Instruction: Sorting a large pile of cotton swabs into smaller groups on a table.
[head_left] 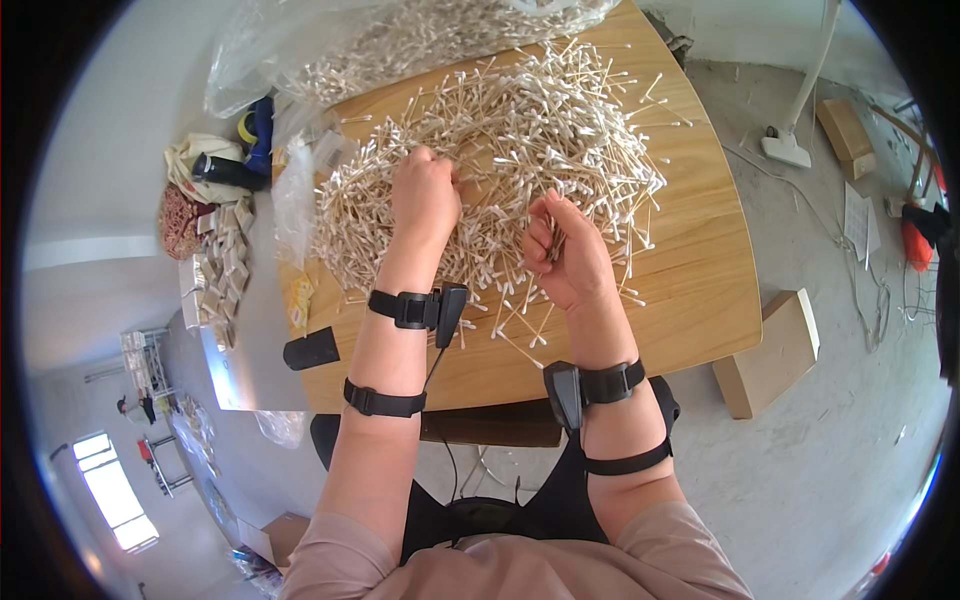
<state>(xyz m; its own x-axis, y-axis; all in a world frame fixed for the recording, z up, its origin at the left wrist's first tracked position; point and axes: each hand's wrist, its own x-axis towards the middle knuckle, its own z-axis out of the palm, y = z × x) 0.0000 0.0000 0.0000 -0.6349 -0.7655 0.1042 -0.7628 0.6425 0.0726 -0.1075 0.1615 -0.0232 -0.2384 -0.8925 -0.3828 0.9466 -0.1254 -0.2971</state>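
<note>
- Pale shirt with short sleeves fills the bottom edge, nearest the camera, and both bare forearms reach up from it over the wooden table.
- Black straps circle each forearm, two to an arm, and a small black device sits by each wrist.
- Cotton swabs lie in a wide, loose heap on the table, pointing every way; a few stray ones lie at its edges, some near the right wrist.
- The left hand is back-up at the middle of the heap, its fingers bent downward; their tips are hidden, so whether they pinch a swab cannot be told.
- The right hand is over the near side of the heap, fingers curled toward the palm and thumb laid alongside; whether anything is held inside cannot be told.
- A clear plastic bag with more swabs lies along the far edge of the table.
- To the left are a yellow wrapper, a flat black piece and, farther off, a dark bottle.
- A cardboard box stands on the floor at the right.
</note>
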